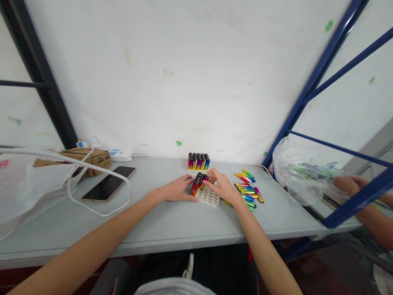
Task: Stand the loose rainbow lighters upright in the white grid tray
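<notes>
A white tray with rows of round holes [210, 197] lies on the table before me. Upright lighters with dark tops [195, 186] fill its left side. My left hand [177, 188] rests around that left side, thumb at the near edge and fingers at the far one. With fingertips pinched, my right hand [223, 186] grips a purple and yellow lighter [204, 180] over the tray, beside the standing ones. Whether this lighter is fully seated in a hole cannot be seen. Loose shiny multicoloured lighters [245, 189] are scattered to the right of my right hand.
Behind the tray stands a block of upright lighters [199, 162]. A phone [109, 184], a white cable [101, 213], a cardboard box [92, 159] and a white bag [24, 188] are left. A blue frame [307, 98], plastic bag [291, 176] and another person's hand [350, 184] are right.
</notes>
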A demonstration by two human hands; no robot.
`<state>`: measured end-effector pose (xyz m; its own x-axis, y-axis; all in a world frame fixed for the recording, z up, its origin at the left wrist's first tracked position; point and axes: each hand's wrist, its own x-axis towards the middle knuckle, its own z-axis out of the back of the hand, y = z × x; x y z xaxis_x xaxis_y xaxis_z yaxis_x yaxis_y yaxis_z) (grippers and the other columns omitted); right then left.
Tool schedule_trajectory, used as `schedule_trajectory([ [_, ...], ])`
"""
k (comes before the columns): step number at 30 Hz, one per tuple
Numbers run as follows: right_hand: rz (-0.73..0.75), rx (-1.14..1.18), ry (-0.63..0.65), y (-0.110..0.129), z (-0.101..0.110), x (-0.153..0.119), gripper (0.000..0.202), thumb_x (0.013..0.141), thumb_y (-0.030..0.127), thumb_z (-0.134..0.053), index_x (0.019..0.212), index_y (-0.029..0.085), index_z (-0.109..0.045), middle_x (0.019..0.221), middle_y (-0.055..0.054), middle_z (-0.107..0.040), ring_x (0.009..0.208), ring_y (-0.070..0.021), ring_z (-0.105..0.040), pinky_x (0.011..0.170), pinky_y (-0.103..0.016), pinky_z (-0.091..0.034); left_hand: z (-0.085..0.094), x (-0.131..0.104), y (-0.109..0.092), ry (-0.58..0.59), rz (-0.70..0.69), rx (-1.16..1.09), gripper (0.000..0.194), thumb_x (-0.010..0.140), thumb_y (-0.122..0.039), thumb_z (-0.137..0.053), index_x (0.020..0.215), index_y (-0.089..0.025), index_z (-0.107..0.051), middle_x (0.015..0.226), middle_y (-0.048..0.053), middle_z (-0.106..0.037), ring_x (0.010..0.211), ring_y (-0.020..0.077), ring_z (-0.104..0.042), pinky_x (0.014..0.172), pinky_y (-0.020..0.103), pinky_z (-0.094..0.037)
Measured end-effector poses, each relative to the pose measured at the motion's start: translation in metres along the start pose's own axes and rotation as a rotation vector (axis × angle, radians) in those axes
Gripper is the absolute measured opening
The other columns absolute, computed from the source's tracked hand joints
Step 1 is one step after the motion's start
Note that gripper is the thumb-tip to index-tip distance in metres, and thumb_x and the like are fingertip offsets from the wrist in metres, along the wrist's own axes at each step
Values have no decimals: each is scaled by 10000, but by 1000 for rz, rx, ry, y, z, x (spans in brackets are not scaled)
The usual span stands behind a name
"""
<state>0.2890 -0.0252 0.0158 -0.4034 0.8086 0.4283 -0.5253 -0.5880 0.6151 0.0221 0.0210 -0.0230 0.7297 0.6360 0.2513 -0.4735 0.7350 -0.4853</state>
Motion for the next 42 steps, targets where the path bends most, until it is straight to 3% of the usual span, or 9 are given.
schedule_trajectory([
  [5, 17, -33, 37, -1, 3, 0, 219, 1030, 409, -683, 1133, 221, -639, 857, -24, -784, 771, -213, -712, 732, -318, -520, 0, -1, 0, 6, 7, 5, 849, 860, -735, -835, 1483, -195, -631, 1502, 168, -615, 1368, 412, -620, 1238, 514, -461],
  [14, -7, -123, 126, -2, 13, 7, 178, 996, 335, -774, 907, 190, -723, 833, -34, -795, 737, -188, -693, 708, -285, -479, 1, -1, 0, 7, -2, 10, 846, 866, -758, -814, 1487, -217, -622, 1515, 156, -613, 1379, 394, -606, 1247, 511, -443],
  [19, -106, -221, 124, 3, 14, 6, 280, 958, 431, -828, 833, 191, -755, 748, -29, -774, 682, -180, -677, 664, -276, -452, 1, -1, 1, 14, 18, 14, 874, 857, -762, -814, 1501, -203, -619, 1535, 172, -587, 1428, 411, -580, 1269, 517, -429],
  [22, -112, -184, 126, 2, 31, 3, 298, 1005, 467, -755, 903, 188, -783, 770, -37, -793, 683, -183, -696, 663, -272, -484, 1, 0, 1, 17, 19, 13, 882, 855, -773, -806, 1499, -200, -620, 1519, 172, -595, 1418, 409, -587, 1263, 517, -441],
  [25, -131, -274, 47, -11, 64, -6, 268, 1056, 394, -658, 986, 190, -816, 834, -59, -824, 732, -206, -727, 722, -299, -529, 2, 0, 0, 20, 14, 7, 863, 856, -782, -798, 1479, -206, -636, 1535, 164, -591, 1424, 408, -584, 1270, 507, -436],
  [31, -295, -554, -23, -69, 123, -37, 196, 951, 236, -705, 1014, 220, -890, 1143, -145, -857, 1081, -336, -781, 998, -423, -572, 5, 0, -2, 53, 58, 5, 891, 847, -814, -786, 1471, -195, -637, 1572, 171, -558, 1442, 415, -570, 1285, 499, -418],
  [35, -390, -651, 62, -98, 130, -52, 165, 902, 353, -797, 996, 271, -905, 1127, -134, -858, 1159, -359, -751, 1049, -469, -552, 4, 0, -2, 36, 36, -1, 854, 844, -801, -797, 1439, -206, -653, 1548, 159, -580, 1430, 407, -577, 1280, 499, -425],
  [39, -399, -631, 126, -109, 125, -53, 186, 936, 368, -764, 912, 225, -880, 1071, -139, -853, 1127, -343, -742, 1067, -474, -525, 5, 0, -3, 36, 37, 5, 860, 846, -804, -793, 1436, -193, -654, 1545, 166, -579, 1429, 411, -580, 1283, 500, -423],
  [42, -366, -594, 65, -108, 119, -50, 220, 921, 407, -777, 836, 205, -803, 1027, -138, -834, 1076, -324, -728, 1030, -450, -530, 5, 0, -3, 38, 35, 6, 873, 844, -808, -793, 1449, -195, -649, 1545, 170, -580, 1429, 415, -579, 1279, 507, -429],
])
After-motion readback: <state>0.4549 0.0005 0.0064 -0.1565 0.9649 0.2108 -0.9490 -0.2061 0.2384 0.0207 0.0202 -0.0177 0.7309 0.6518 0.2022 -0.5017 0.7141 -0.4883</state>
